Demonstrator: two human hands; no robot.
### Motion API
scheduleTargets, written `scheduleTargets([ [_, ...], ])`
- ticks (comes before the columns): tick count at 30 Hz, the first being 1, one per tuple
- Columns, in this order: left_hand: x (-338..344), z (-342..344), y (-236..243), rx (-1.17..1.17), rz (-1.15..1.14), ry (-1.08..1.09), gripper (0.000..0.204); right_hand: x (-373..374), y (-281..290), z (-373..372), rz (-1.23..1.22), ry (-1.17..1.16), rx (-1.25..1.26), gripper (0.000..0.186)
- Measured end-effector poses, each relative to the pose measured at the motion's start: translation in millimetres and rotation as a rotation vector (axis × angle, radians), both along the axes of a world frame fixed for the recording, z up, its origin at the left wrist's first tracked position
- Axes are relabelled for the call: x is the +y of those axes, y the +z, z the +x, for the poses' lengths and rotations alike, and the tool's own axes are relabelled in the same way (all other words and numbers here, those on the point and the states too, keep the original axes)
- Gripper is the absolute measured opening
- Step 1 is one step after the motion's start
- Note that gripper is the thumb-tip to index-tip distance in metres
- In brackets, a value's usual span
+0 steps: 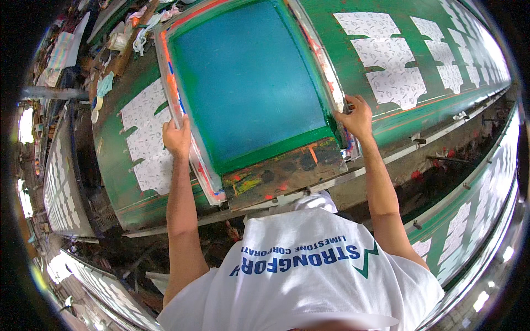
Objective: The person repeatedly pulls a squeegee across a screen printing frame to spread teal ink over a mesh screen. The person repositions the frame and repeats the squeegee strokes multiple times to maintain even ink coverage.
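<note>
A screen-printing frame (170, 83) lies over the green table, its blue-green mesh (248, 77) edged with green and its rim smeared with orange, white and blue paint. On the frame's left side rail, my left hand (177, 138) is closed round the edge. Farther up the opposite side, my right hand (356, 117) grips the right rail with its fingers curled over it. A paint-stained board (284, 172) spans the frame's near end. White patterned cut pieces (148, 138) lie flat left of the frame, and more patterned pieces (386, 60) lie to its right.
The green table (331, 27) runs far to the right with rows of cut pieces. A metal rail (397, 152) follows its near edge. Tape rolls (97, 103) and rags (105, 83) sit at the far left. Another green table (469, 212) stands at the lower right.
</note>
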State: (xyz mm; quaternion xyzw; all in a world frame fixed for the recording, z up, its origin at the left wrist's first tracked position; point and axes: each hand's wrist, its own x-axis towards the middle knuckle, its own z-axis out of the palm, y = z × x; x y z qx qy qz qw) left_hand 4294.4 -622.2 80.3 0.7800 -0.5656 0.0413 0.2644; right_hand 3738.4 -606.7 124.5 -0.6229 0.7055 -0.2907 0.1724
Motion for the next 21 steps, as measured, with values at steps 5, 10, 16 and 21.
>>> scheduleTargets([
  [5,2.6,-49.6,-7.5,-0.063,-0.116,-0.019,0.041,2.0,-6.7,-48.1,0.008,0.042,0.015,0.057],
  [10,1.8,-66.5,-13.5,-0.049,-0.142,-0.044,0.04,3.6,-19.8,-69.5,-0.023,0.044,-0.022,0.054],
  [16,0.2,-74.3,-23.1,-0.122,-0.062,0.006,0.046,8.8,-29.4,-82.4,0.028,0.072,0.006,0.06],
  [21,8.9,-81.1,-26.0,-0.049,-0.008,0.072,0.049,12.0,-34.3,-80.6,0.068,0.05,0.132,0.064],
])
